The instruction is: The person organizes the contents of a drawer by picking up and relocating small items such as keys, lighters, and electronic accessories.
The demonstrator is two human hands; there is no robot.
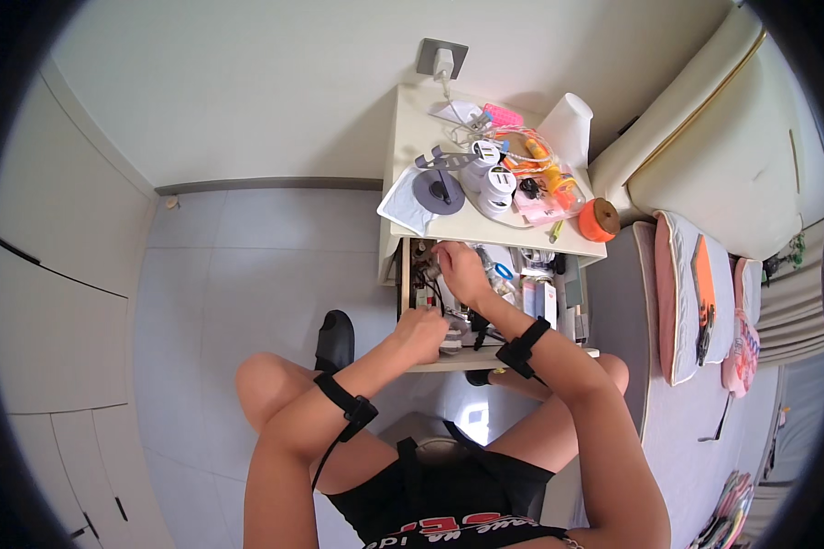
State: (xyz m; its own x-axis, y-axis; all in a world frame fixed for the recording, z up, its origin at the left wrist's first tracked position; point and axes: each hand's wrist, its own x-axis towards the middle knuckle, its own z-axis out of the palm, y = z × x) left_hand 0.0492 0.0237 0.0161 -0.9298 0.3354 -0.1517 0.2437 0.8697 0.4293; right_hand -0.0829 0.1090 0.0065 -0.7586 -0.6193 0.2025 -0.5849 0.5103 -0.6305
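Observation:
An open drawer point(501, 357) full of small items juts out below the top of a cream nightstand point(412, 130). Over the drawer's front left part is my left hand point(422, 334), its fingers curled beside a grey striped item point(453, 337); whether it grips anything is hidden. My right hand point(460, 271) reaches over the back left of the drawer, fingers bent down near dark cables point(427, 274); its fingertips are partly hidden. To its right lie a blue ring-shaped item point(503, 271), white boxes point(546, 302) and a coiled white cable point(537, 256).
On the nightstand top stand white round containers point(500, 182), a grey round stand point(439, 192), a white cup point(568, 127) and an orange container point(598, 219). A plug sits in the wall socket point(442, 60). A bed point(618, 288) borders the nightstand's right side.

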